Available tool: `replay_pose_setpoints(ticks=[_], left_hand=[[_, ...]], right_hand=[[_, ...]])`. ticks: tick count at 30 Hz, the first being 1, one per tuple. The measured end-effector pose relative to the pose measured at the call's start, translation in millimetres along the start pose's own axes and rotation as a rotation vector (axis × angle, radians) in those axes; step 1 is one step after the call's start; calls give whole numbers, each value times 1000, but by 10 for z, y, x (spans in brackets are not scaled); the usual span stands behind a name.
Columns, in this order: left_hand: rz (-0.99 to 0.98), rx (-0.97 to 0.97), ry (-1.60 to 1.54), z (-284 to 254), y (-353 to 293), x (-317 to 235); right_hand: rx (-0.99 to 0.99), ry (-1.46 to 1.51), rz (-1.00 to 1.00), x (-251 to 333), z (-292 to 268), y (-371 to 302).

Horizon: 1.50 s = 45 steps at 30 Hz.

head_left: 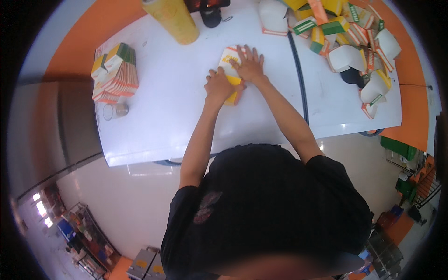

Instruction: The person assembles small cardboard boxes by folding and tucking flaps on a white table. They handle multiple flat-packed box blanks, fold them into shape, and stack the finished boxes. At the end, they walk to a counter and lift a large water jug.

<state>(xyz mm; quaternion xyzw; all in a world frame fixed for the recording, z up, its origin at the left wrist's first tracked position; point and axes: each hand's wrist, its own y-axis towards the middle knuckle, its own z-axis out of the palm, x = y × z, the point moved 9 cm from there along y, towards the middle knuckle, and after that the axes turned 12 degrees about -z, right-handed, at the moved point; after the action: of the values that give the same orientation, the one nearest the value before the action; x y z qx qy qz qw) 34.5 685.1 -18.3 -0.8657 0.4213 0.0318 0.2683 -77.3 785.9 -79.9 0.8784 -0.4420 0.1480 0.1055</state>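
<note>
A white, orange and yellow printed food carton (229, 57) lies on the white table (154, 116) in front of me, under both hands. My right hand (250, 66) rests on its upper part with the fingers spread. Over the lower, yellow part lies my left hand (218, 86), its fingers apart and slightly bent, pressing down. The carton looks flat, though my hands hide much of its middle.
Stacked flattened cartons (119, 77) stand at the table's left, beside a clear glass (115, 111). A tall yellow container (175, 23) and a dark object (211, 17) are at the back. Opened cartons (347, 56) pile up on the right, past a dark table seam (298, 70).
</note>
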Motion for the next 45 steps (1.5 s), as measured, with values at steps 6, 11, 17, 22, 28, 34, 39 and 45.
replay_pose_setpoints(ticks=[6, 11, 17, 22, 28, 34, 39, 45], left_hand=[[39, 36, -40, -13, -133, 271], [169, -65, 60, -213, -69, 497], [363, -407, -47, -655, -213, 530], [463, -510, -264, -843, -490, 490], [630, -487, -417, -992, -808, 183], [538, -17, -1396, -1068, -757, 236], [638, 842, -1485, -967, -958, -391], [439, 1045, -1141, -383, -1475, -611]], right_hand=[[-27, 273, 7, -437, -337, 172], [-157, -151, -22, -974, -850, 367], [-4, -218, -131, -742, -768, -82], [82, 119, -258, -413, -984, -874], [106, 227, -80, -250, -2075, -1504], [-3, 39, -272, 352, -3337, -1917], [141, 57, -526, 979, -3451, -2152], [126, 245, -637, 1159, -3050, -2041]])
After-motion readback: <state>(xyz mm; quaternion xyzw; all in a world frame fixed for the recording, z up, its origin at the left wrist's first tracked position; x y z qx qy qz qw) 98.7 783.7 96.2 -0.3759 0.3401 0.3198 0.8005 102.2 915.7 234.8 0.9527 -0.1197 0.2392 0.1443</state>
